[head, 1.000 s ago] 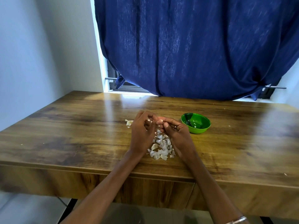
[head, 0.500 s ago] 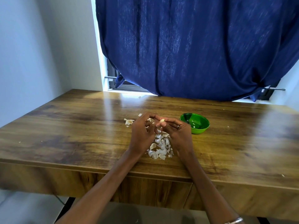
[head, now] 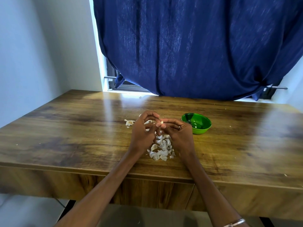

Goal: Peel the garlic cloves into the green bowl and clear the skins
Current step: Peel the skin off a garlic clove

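Head-worn view, forward and down onto near table (head: 65,136).

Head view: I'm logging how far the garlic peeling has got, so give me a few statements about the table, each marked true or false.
1. The green bowl sits to the right of both hands. True.
2. The pile of garlic skins lies inside the bowl. False: it lies on the wooden table, between the wrists.
3. The left hand and right hand meet at the fingertips around a small pale garlic clove. True.
4. The right hand rests flat on the table, away from the left. False: it is raised and working with the left.
5. A blue curtain hangs behind the table. True.
6. A knife lies beside the bowl. False: no knife is in view.
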### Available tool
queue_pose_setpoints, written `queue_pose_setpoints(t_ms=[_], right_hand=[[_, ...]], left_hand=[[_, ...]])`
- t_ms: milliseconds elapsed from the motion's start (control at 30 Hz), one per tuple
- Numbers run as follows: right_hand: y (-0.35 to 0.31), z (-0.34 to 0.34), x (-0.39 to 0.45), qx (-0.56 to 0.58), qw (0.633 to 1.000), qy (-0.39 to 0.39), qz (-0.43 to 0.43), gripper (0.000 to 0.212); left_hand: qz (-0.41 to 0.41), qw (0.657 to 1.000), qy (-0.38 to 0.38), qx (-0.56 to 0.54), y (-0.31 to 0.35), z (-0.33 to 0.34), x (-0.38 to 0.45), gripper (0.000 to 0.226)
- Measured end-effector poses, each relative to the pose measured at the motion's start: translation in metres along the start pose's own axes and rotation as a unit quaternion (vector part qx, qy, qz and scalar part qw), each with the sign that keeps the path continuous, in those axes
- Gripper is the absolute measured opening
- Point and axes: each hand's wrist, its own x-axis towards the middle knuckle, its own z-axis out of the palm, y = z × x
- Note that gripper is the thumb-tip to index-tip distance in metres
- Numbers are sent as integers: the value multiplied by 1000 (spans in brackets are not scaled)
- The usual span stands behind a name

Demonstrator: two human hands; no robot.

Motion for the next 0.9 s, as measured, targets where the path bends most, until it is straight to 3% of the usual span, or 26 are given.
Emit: queue_pose_setpoints(t_ms=[900], right_hand=[[11, -3, 3, -70, 996, -1, -55, 13]], left_hand=[[-29, 999, -15, 17, -5, -2, 1, 17]])
